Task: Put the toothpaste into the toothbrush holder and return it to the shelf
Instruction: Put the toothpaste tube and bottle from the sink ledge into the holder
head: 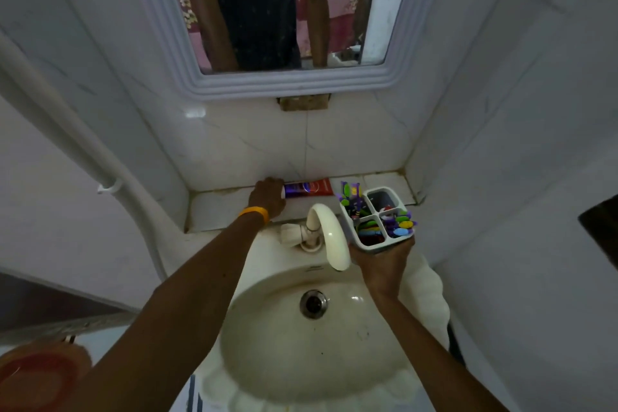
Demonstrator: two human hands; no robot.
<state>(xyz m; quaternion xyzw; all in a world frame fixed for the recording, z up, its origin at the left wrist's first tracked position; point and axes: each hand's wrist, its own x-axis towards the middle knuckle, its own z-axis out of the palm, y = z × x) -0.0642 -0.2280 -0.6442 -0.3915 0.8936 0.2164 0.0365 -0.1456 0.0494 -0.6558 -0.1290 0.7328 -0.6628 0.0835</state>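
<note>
A person stands at a bathroom sink (pixel 267 361). The left hand (pixel 267 199) rests over the cap end of a toothpaste (pixel 307 190) tube lying flat on the tiled shelf (pixel 220 207) against the wall; whether its fingers have closed on the tube cannot be told. The right hand (pixel 378 261), fingers clamped around the base, holds a four-compartment toothbrush holder (pixel 378 217) above the sink beside the tap (pixel 329 234). Toothbrushes (pixel 399 224) crowd three compartments; the far one looks free. The tilted holder could likely spill brushes, or the tube could snag the tap.
</note>
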